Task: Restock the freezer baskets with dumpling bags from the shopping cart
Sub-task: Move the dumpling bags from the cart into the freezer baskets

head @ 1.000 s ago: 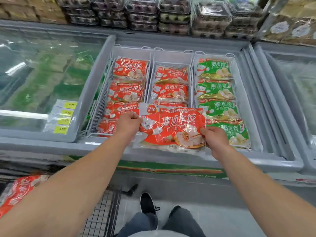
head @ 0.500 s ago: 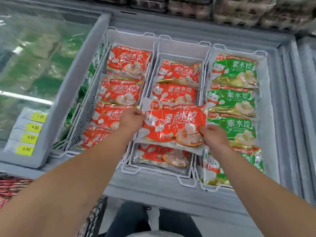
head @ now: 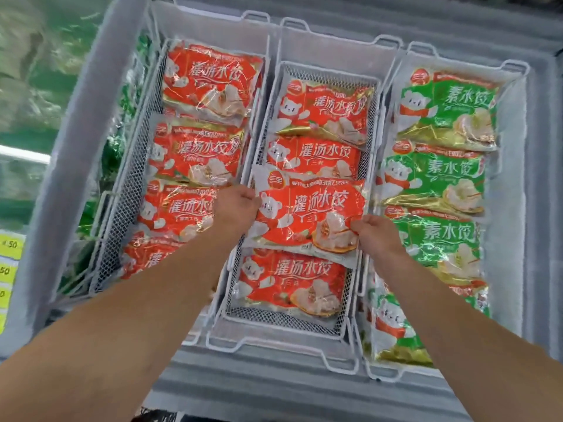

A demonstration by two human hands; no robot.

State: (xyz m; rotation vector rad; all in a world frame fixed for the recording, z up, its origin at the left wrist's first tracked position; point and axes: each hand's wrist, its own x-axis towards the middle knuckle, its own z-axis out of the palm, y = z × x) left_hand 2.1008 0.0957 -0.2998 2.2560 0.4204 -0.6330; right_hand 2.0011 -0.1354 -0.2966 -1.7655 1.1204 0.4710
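Here both hands' grip, left hand [head: 236, 207] and right hand [head: 376, 236], pinches red dumpling bag [head: 307, 214] between them.

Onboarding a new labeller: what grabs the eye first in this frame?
Centre frame, the left hand and right hand grip a red dumpling bag by its edges over the middle basket. Red bags fill the left basket, and green bags fill the right one.

left hand [head: 236, 208]: bare, no glove, ring or watch showing | right hand [head: 376, 236]: bare likewise | forearms behind both hands: bare to the frame edge, no sleeve or cuff in view | wrists: no band or strap | nails: too small to tell
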